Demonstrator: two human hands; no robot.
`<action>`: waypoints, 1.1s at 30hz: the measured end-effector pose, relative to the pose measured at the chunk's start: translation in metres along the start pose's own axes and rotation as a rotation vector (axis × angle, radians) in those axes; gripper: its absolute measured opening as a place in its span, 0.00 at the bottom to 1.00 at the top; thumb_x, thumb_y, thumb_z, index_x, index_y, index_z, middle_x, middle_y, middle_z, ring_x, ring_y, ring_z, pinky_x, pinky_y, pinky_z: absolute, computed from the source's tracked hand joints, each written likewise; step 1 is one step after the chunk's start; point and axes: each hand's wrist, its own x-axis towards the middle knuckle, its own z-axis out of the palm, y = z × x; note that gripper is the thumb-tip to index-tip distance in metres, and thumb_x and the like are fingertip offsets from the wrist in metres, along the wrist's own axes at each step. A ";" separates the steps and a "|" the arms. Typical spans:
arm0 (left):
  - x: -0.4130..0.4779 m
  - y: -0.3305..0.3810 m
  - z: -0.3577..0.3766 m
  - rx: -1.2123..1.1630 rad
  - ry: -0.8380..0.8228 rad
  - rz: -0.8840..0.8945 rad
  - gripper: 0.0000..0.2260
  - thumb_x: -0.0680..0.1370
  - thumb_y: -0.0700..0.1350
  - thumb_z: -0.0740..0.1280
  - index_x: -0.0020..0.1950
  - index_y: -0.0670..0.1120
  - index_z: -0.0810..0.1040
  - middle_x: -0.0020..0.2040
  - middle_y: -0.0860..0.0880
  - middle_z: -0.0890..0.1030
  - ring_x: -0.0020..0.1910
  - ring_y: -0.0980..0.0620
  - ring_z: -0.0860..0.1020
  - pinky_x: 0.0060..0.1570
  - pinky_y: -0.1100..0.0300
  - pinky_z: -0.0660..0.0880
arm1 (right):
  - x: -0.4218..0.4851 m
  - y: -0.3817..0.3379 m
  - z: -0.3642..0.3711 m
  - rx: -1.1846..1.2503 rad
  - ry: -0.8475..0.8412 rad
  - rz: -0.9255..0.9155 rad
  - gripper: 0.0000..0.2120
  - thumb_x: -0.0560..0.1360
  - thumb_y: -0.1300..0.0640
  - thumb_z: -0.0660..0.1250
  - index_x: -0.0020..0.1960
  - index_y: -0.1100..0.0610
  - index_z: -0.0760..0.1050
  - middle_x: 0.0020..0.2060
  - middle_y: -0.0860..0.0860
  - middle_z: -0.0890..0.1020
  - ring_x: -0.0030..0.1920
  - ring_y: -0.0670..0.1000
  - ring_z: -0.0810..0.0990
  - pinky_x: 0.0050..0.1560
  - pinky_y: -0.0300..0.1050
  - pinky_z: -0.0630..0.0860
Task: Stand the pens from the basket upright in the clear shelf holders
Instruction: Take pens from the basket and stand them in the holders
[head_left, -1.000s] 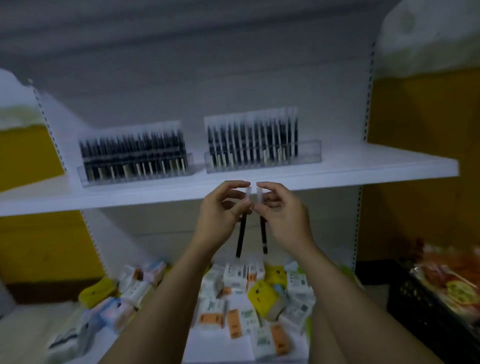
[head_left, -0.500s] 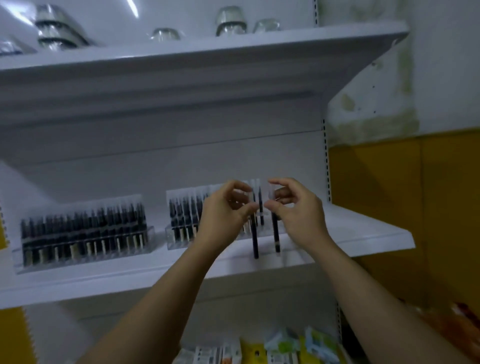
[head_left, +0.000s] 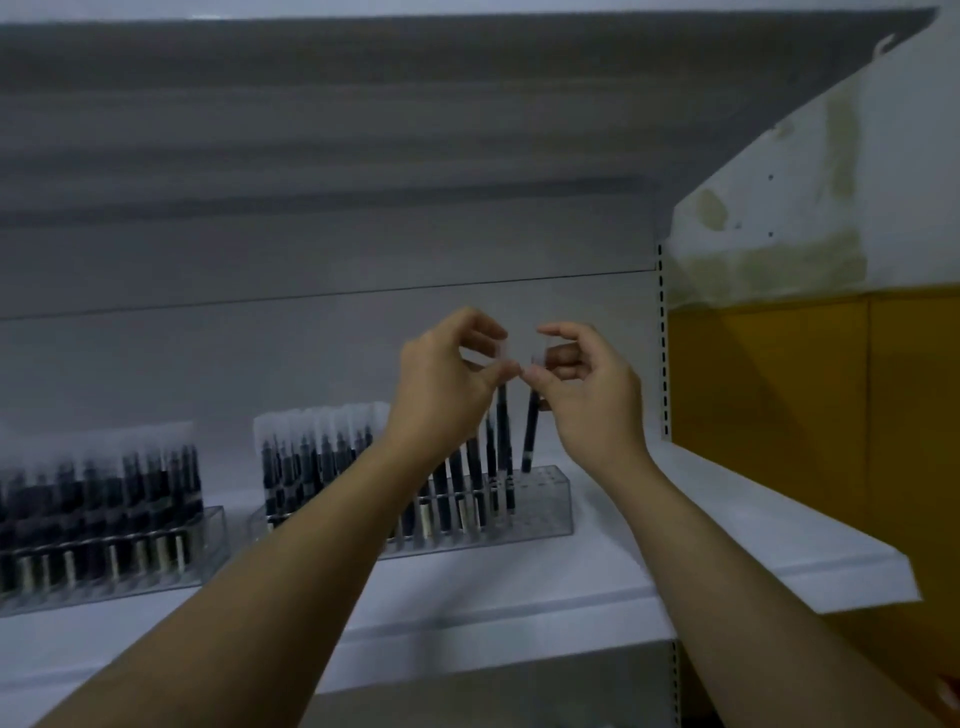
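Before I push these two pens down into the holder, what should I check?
1. Grip: left hand pinches the left pen at its top: ok.
2. Grip: right hand pinches the right pen at its top: ok.
3. The left pen's lower end is inside the clear holder: ok.
4. The right pen's tip is seated in a hole: cannot tell; it sits at the holder's top.
5. The right pen is upright: not ok, it leans.
6. The free holes at the right end: ok.

Left hand (head_left: 441, 387) and right hand (head_left: 589, 400) pinch pens (head_left: 502, 441) at holder (head_left: 553, 501).
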 end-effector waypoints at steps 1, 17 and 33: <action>0.003 -0.004 0.002 0.007 -0.002 0.006 0.10 0.73 0.46 0.74 0.50 0.53 0.76 0.46 0.58 0.78 0.38 0.63 0.80 0.36 0.69 0.76 | 0.003 0.003 0.003 0.005 0.002 0.005 0.15 0.72 0.59 0.73 0.55 0.46 0.75 0.41 0.45 0.78 0.45 0.48 0.79 0.48 0.48 0.81; 0.007 -0.034 0.007 0.169 -0.144 -0.050 0.08 0.74 0.49 0.73 0.49 0.51 0.77 0.44 0.57 0.80 0.43 0.62 0.78 0.41 0.67 0.77 | 0.003 0.033 0.012 -0.182 -0.285 0.082 0.19 0.73 0.58 0.72 0.62 0.46 0.75 0.43 0.46 0.79 0.43 0.43 0.79 0.43 0.31 0.74; 0.000 -0.032 0.003 0.524 -0.238 -0.054 0.12 0.76 0.51 0.68 0.60 0.53 0.77 0.60 0.51 0.79 0.60 0.49 0.75 0.67 0.50 0.67 | 0.007 0.012 -0.009 -0.744 -0.646 -0.047 0.28 0.80 0.56 0.62 0.73 0.34 0.57 0.53 0.45 0.79 0.51 0.48 0.77 0.54 0.46 0.76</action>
